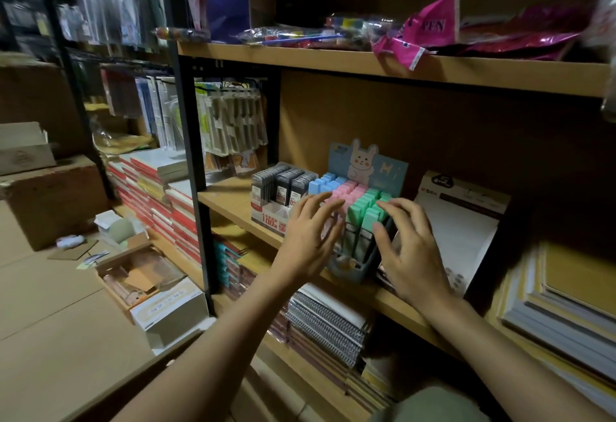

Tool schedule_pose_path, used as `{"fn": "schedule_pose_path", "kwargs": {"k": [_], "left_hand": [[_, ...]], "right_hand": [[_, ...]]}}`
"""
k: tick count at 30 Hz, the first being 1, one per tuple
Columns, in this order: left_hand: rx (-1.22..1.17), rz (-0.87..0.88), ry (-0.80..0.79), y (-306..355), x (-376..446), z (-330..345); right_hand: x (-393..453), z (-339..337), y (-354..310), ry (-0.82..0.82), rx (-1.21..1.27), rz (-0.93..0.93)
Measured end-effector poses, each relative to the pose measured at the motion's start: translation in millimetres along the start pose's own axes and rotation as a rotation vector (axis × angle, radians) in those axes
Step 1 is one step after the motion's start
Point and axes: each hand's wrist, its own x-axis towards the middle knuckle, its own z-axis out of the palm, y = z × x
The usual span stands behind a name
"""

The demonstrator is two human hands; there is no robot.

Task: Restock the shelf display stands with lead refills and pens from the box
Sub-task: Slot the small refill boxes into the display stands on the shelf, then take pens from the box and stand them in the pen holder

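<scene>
A blue display stand with a bunny backboard [366, 161] stands on the middle wooden shelf [230, 200]. It holds blue, pink and green lead refill cases [363, 208] in rows. Left of it, a white and red stand [270, 218] carries dark grey refill cases [286, 180]. My left hand [310, 238] hovers with spread fingers over the pink cases at the bunny stand's front left. My right hand [410, 248] is spread at the stand's right side, fingertips on the green cases. Neither hand holds anything.
An empty white display stand [463, 218] leans right of the bunny stand. An open cardboard box [140, 275] and a white carton [170, 311] sit on the floor at left. Notebooks [326, 325] fill the lower shelf; pink pen packs [430, 28] lie above.
</scene>
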Motion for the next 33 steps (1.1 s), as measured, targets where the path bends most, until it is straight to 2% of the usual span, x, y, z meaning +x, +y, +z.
{"fn": "schedule_pose_path", "kwargs": {"k": [2, 4, 6, 8, 11, 13, 16, 18, 21, 24, 28, 33], "left_hand": [[-0.066, -0.052, 0.08, -10.0, -32.4, -7.2], [-0.148, -0.172, 0.141, -25.3, -78.2, -12.6], [-0.189, -0.341, 0.189, -42.4, -134.7, -14.1], [-0.175, -0.594, 0.218, -61.3, -199.0, -11.0], [-0.13, -1.063, 0.186, -85.8, -292.0, -1.2], [-0.125, -1.337, 0.156, -96.9, -344.0, 10.3], [-0.143, -1.591, 0.143, -104.0, -397.4, 30.5], [-0.132, -1.686, 0.101, -108.5, -418.8, 46.0], [-0.04, -1.845, -0.045, -115.9, -439.3, 61.7], [-0.012, -1.948, 0.036, -127.7, -458.5, 68.9], [-0.059, -1.993, 0.17, -148.1, -474.4, 81.5], [0.093, -1.964, 0.037, -163.9, -474.2, 95.5]], "right_hand": [[-15.0, 10.6, -21.1, 0.014, 0.124, -0.088], [-35.0, 31.5, -42.7, -0.082, 0.225, -0.096], [-61.0, 64.3, -59.6, -0.273, 0.299, -0.007], [-94.4, 107.1, -68.2, -0.521, 0.308, 0.121], [-152.8, 169.2, -71.0, -0.922, 0.186, 0.285], [-191.7, 203.3, -68.2, -1.146, 0.071, 0.319], [-240.3, 245.0, -60.1, -1.335, -0.071, 0.347], [-264.1, 269.4, -53.8, -1.4, -0.148, 0.335], [-289.7, 302.1, -48.2, -1.457, -0.163, 0.287], [-309.5, 333.6, -49.7, -1.433, -0.169, 0.275], [-334.7, 365.9, -49.3, -1.385, -0.208, 0.209], [-343.4, 385.2, -44.4, -1.326, -0.256, 0.115]]}}
